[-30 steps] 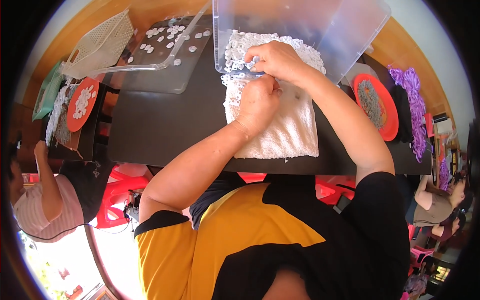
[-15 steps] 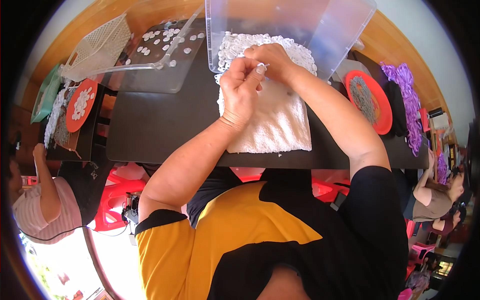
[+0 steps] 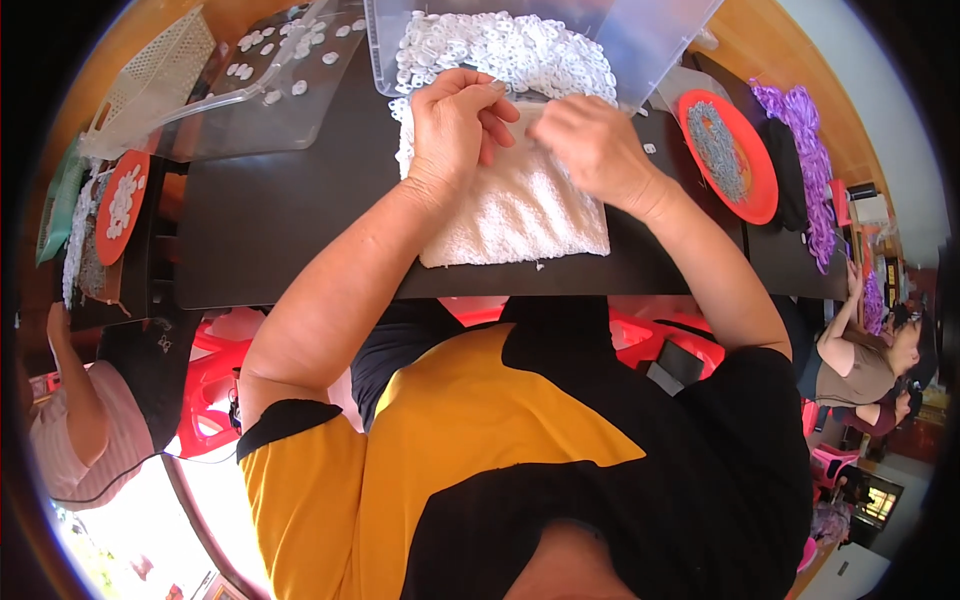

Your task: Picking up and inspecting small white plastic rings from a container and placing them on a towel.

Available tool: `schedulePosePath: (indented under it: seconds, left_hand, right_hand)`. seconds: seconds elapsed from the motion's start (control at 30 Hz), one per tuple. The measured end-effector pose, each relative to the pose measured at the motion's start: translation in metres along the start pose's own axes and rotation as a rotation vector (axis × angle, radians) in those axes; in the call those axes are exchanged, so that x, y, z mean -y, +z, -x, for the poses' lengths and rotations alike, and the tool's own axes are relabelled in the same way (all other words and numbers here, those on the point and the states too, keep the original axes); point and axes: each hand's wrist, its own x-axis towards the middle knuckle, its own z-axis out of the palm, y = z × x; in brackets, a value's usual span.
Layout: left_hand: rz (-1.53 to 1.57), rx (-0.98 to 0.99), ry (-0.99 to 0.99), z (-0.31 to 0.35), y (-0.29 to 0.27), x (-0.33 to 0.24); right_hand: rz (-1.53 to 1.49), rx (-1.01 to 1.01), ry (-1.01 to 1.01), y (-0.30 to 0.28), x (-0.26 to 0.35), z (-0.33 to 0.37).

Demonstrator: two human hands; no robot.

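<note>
My left hand (image 3: 455, 125) is raised over the upper left part of a white towel (image 3: 520, 210). Its thumb and forefinger press together on something too small to make out, while the other fingers curl loosely. To its right, my right hand (image 3: 598, 150) is curled closed above the towel; motion blurs its fingertips, and whatever they pinch is hidden. Just beyond both hands lies a heap of small white oval plastic pieces (image 3: 510, 50), spilling from a clear plastic bin (image 3: 655, 65) onto the towel's far edge.
On the right is a red plate (image 3: 755, 195) of grey strands, near a purple bundle (image 3: 815, 150). A clear lid (image 3: 250, 135), a white basket (image 3: 160, 75) and another red plate (image 3: 125, 225) stand left. Co-workers sit at both sides.
My hands have drawn apart, the right one moving right and toward me off the heap. The whole view has shifted, so the table sits higher and further left.
</note>
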Motion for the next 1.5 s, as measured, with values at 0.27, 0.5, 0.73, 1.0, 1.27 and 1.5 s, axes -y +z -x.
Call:
schedulePosePath:
  seconds: [0.27,0.5,0.73,1.0,1.27,1.5]
  left_hand:
    - [-0.128,0.058,-0.026,0.002,0.002,0.003]
    - [-0.138,0.083,-0.002,0.002,0.002,0.004]
    - [-0.118,0.052,0.008,0.000,-0.003,0.004]
    - [-0.029,0.051,-0.075,0.004,0.004,-0.002]
    - [-0.147,0.038,-0.050,0.007,0.008,-0.003]
    - [-0.151,0.028,-0.053,0.008,0.008,-0.003]
  right_hand:
    - [0.143,-0.072,0.246,-0.029,0.012,0.004]
    - [0.239,0.143,0.319,0.002,0.039,-0.008]
    - [0.104,0.012,0.216,0.008,0.040,-0.017]
    - [-0.962,-0.299,0.798,-0.001,0.011,-0.021]
    - [-1.187,-0.286,0.957,-0.001,0.015,-0.018]
    - [-1.204,-0.306,0.931,0.003,0.013,-0.015]
